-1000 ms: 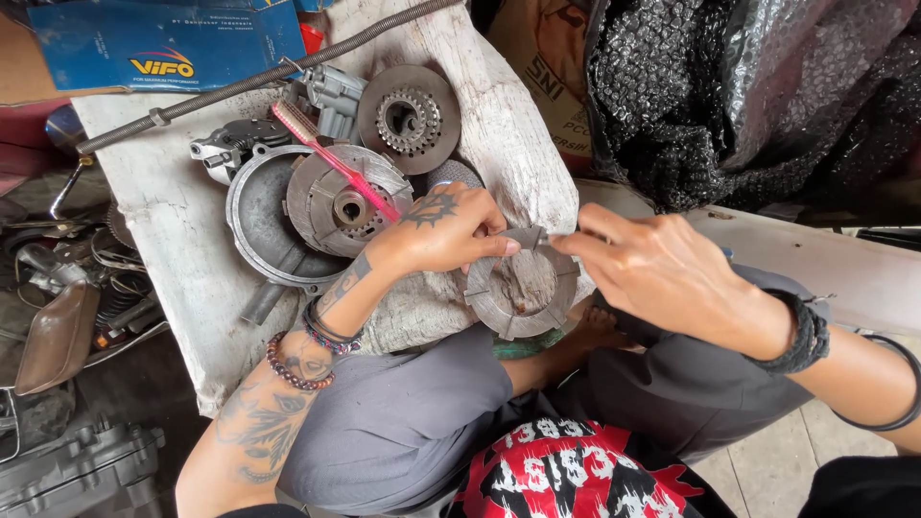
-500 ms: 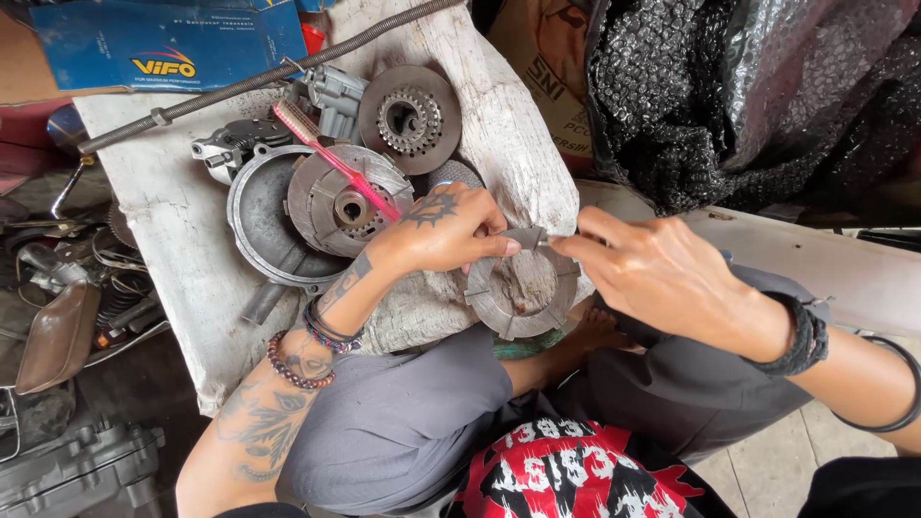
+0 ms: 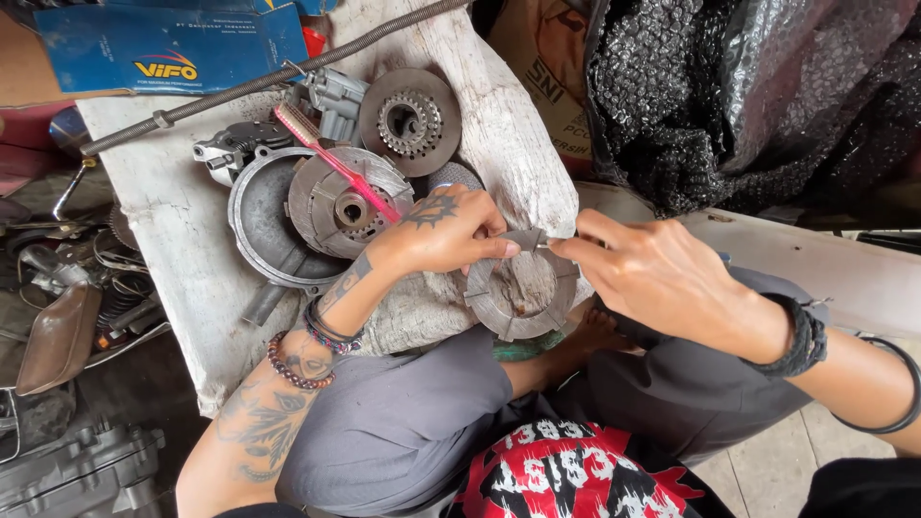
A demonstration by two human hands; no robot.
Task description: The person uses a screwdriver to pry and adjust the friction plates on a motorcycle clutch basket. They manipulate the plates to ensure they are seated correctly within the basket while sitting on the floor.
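Two hands meet over a worn, whitish wooden table (image 3: 182, 240). Up the table lie a round grey metal housing (image 3: 254, 225), a grey drum-shaped clutch part (image 3: 336, 206) with a pink toothbrush (image 3: 336, 163) across it, and a toothed dark gear disc (image 3: 411, 120). The notched grey metal ring (image 3: 523, 295) stands at the table's near edge, pinched by the left hand (image 3: 446, 230). The right hand (image 3: 662, 278) closes its fingertip grip on a small grey piece (image 3: 526, 238) at the ring's top.

right hand (image 3: 662, 278) fingertips slightly nearer left hand (image 3: 446, 230) (over ring plate (image 3: 523, 295))
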